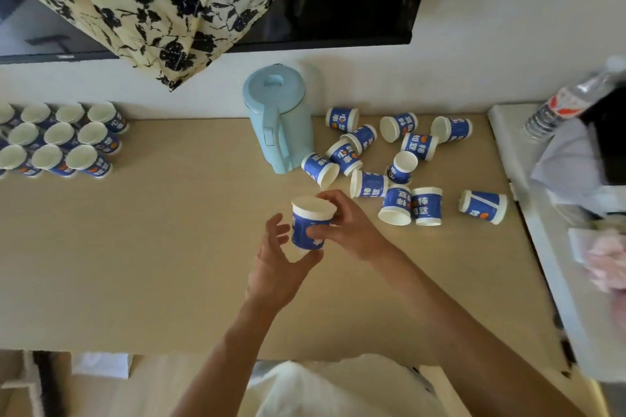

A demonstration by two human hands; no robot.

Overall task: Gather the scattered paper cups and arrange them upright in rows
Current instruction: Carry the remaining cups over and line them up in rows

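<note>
Over the middle of the bench (135, 247), the held cup (311, 227) is up off the surface, mouth up. The right hand (342, 227) is wrapped round its side with the thumb on the front. The left hand (277, 264) is cupped just beside it, fingers spread and loose, thumb down by the base. Can't tell if it's actually touching.

My guess is it's a pass from one side to the other. The tidy block sits at the far left corner and the mess is toward the far right, so the left side has the shorter reach for setting it down.

Counts: the upright cups (59, 134) make three rows. I can see ten properly, plus bits of more cut off at the left of the view. The loose cups (403, 167) come to twelve, mostly tipped on their sides, a few leaning on each other, spread between the kettle (277, 118) and the right edge. One kettle, and one water bottle (569, 101) on the white surface past the right edge. Roughly half still to go, I reckon.
</note>
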